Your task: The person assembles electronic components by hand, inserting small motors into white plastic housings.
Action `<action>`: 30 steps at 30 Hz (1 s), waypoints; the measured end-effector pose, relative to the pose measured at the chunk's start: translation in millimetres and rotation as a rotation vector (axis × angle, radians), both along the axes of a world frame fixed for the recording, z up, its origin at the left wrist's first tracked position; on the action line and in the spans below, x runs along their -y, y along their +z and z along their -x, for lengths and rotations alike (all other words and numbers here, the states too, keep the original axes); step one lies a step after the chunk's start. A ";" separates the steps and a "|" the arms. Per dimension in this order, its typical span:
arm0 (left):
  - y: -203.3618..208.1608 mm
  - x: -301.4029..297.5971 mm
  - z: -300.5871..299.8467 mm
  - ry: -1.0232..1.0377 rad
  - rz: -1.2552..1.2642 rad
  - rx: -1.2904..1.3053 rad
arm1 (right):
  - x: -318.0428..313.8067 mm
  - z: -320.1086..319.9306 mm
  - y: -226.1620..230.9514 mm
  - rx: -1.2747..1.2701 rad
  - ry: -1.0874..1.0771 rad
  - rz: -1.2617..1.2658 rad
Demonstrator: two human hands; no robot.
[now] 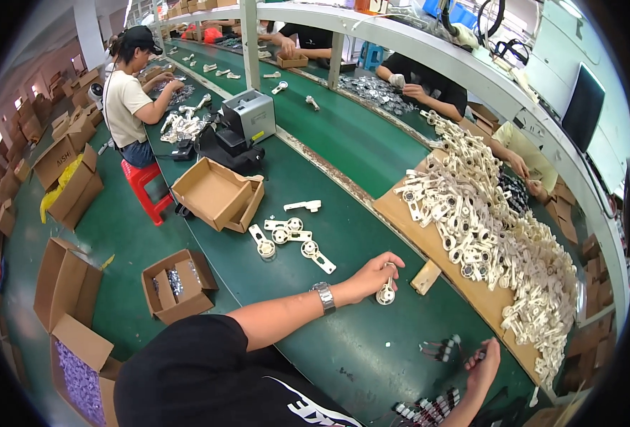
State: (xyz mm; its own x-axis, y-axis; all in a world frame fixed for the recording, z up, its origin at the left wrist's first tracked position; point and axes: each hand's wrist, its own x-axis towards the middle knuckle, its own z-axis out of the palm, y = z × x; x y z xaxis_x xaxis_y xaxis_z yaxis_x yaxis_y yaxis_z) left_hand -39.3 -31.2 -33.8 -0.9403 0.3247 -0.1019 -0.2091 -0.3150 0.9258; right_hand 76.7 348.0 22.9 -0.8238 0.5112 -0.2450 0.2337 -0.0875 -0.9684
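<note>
My left hand (367, 276) is closed around a cream plastic housing (385, 293) with a long handle and a round ring-shaped head, held just over the green bench (308, 327). To the right, my right hand (487, 364) has its fingers curled on a small dark part, mostly hidden by them. Beside it lie a few small dark and white cylindrical parts with thin wires (443, 349), which look like little motors. More of them stand in rows (429, 408) at the near edge. Several loose cream housings (286, 232) lie farther up, left of my left hand.
A large heap of cream housings (471, 213) covers a cardboard sheet on the right. A small wooden block (425, 277) sits by the bench rail. Open cardboard trays (212, 188) and a grey box-shaped machine (249, 114) stand farther back. Co-workers sit along the conveyor (358, 135).
</note>
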 end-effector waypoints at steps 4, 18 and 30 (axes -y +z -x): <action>5.4 3.8 0.5 -0.148 -0.153 0.212 | -26.6 13.2 2.5 0.310 0.216 -0.315; 13.7 2.3 -1.2 -0.021 -0.086 -0.015 | 109.3 45.6 14.8 0.132 0.450 0.422; -9.0 -3.9 -0.4 -0.059 -0.234 -0.008 | 125.9 17.3 13.3 -0.231 0.543 -0.449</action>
